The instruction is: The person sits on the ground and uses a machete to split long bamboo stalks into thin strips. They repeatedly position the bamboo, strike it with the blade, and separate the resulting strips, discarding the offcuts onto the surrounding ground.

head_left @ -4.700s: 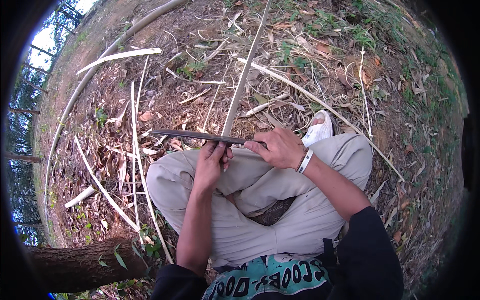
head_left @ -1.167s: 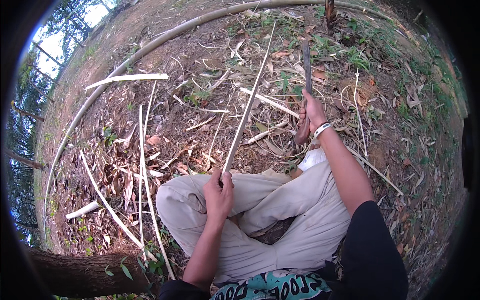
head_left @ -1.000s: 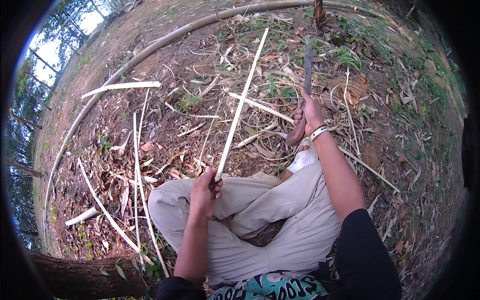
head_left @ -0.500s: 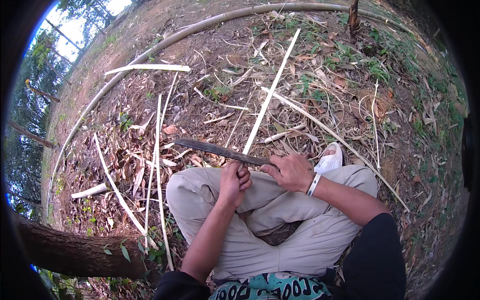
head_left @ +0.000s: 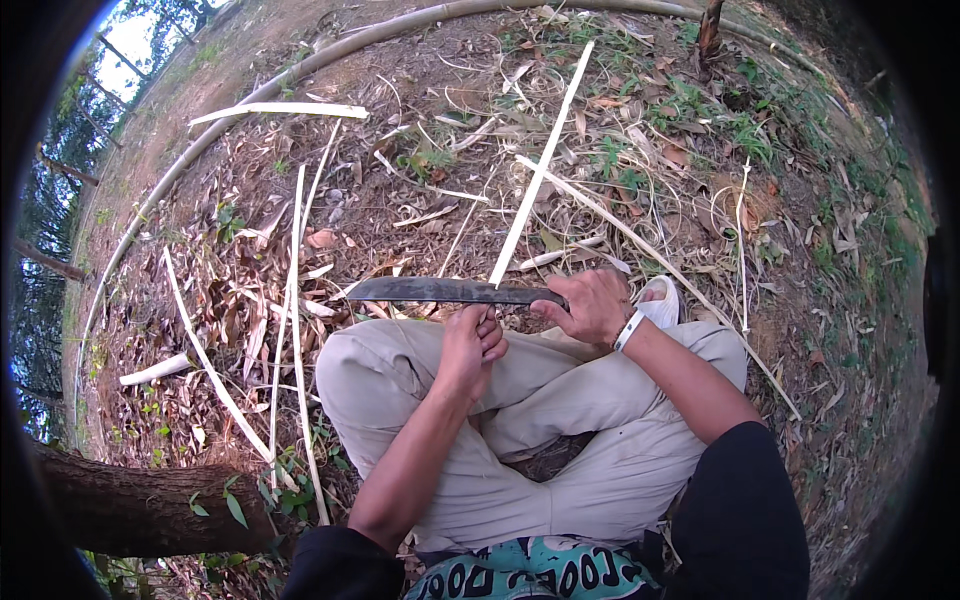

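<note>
My right hand [head_left: 590, 305] is wrapped round the handle end of a machete [head_left: 425, 290], whose dark blade lies nearly level and points left. Just below the blade, my left hand [head_left: 470, 345] is closed, its fingers curled round the near end of a long pale bamboo strip [head_left: 540, 170]. The strip runs from there under or behind the blade and away over the ground. Where blade and strip meet, I cannot tell whether they touch. Both hands are above my crossed legs in light trousers [head_left: 540, 490].
Further pale strips lie on the leaf litter, some at left [head_left: 296, 330] and a long one at right [head_left: 660, 255]. A tree trunk [head_left: 140, 505] lies at lower left. A long bent pole [head_left: 290, 75] arcs across the far ground. A short stump [head_left: 709, 30] stands at far right.
The machete has turned from a slant to nearly level as my right hand rose. My left hand stays closed at the strip's near end. The whole view has shifted slightly.
</note>
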Motion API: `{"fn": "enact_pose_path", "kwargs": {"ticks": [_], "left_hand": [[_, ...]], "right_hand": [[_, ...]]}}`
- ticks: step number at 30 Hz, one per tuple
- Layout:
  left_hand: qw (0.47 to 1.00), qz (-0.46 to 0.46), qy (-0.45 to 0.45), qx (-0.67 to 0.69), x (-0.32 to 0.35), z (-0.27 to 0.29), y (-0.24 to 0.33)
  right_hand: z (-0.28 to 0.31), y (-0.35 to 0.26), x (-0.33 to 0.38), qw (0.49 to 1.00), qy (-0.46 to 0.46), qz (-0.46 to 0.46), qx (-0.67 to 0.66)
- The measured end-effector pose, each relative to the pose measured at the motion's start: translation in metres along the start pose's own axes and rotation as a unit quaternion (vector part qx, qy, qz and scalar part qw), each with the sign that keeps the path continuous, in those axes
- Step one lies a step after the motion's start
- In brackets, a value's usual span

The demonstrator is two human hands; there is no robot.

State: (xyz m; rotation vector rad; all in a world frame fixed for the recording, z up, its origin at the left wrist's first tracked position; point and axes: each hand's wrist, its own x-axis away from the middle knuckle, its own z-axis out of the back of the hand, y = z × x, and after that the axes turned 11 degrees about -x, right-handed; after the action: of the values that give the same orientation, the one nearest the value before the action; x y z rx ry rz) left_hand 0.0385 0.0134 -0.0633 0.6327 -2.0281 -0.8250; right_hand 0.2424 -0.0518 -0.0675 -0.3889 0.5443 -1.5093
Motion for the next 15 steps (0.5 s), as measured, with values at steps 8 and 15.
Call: {"fn": "enact_pose_path", "kwargs": {"ticks": [8,15], "left_hand": [[1.0,0.009,0.002,-0.016,0.024,0.017,0.012],[1.0,0.014,-0.011,-0.017,0.029,0.02,0.008]], "right_hand": [[0.031,0.03,-0.001,0.989,0.018,-0.145,0.029],[0.02,0.055,-0.013,0.983,0.002,-0.186,-0.003]]}}
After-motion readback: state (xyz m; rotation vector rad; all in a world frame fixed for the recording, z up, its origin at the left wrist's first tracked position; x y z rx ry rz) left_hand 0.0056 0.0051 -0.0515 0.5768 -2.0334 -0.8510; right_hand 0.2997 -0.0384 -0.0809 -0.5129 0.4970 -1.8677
